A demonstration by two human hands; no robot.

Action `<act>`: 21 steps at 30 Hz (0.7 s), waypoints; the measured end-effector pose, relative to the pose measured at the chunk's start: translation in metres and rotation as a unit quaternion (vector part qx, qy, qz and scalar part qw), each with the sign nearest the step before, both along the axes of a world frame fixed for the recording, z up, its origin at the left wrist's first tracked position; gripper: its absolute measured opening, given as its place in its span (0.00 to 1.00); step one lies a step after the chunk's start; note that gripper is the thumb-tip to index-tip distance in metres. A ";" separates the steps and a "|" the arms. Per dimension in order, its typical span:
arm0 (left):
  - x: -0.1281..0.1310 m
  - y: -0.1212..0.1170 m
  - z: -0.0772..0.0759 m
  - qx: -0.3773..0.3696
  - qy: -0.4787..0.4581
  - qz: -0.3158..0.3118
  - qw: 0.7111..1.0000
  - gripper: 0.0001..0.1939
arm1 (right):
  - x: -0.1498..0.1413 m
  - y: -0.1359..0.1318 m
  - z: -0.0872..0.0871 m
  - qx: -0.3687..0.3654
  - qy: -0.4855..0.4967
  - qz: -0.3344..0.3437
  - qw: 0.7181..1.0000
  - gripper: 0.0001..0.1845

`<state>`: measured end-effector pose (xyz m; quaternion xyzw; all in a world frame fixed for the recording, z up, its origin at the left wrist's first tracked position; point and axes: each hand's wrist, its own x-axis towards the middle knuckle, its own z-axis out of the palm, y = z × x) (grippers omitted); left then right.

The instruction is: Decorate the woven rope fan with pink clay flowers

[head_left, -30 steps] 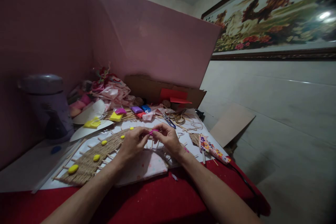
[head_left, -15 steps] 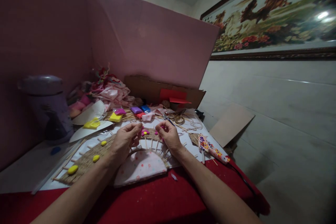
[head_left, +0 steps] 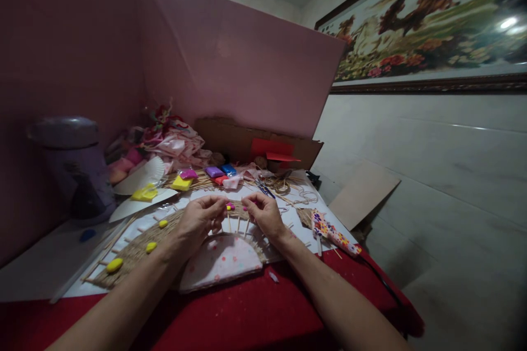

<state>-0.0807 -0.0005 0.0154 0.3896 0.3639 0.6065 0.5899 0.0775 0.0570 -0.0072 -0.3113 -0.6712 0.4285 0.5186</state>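
My left hand [head_left: 203, 216] is closed in a pinch above the woven twine fan [head_left: 138, 247]. Facing it a short gap away, my right hand [head_left: 265, 215] also pinches thumb against fingers. What either fingertip pair holds is too small to make out. Yellow clay dots [head_left: 151, 247] lie along the fan's band, and a yellow and pink clay flower [head_left: 229, 208] shows between my hands. Thin sticks [head_left: 237, 225] run from the band to a white half-round piece with small printed flowers [head_left: 224, 260]. My forearms hide part of the band.
Packs of yellow clay [head_left: 181, 183], purple clay [head_left: 214, 172] and blue clay [head_left: 229, 170] lie behind. Scissors [head_left: 265, 189] and twine sit to their right. At left stands a purple flask [head_left: 78, 175]; a flower-patterned glue gun [head_left: 335, 233] lies at right.
My fingertips have drawn slightly closer together, with the right hand shifting a little left. Fan and other items stay in place.
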 end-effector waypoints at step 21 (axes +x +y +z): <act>0.000 0.001 -0.001 -0.020 -0.006 -0.007 1.000 0.19 | 0.002 -0.002 0.002 0.028 0.000 -0.027 0.999 0.08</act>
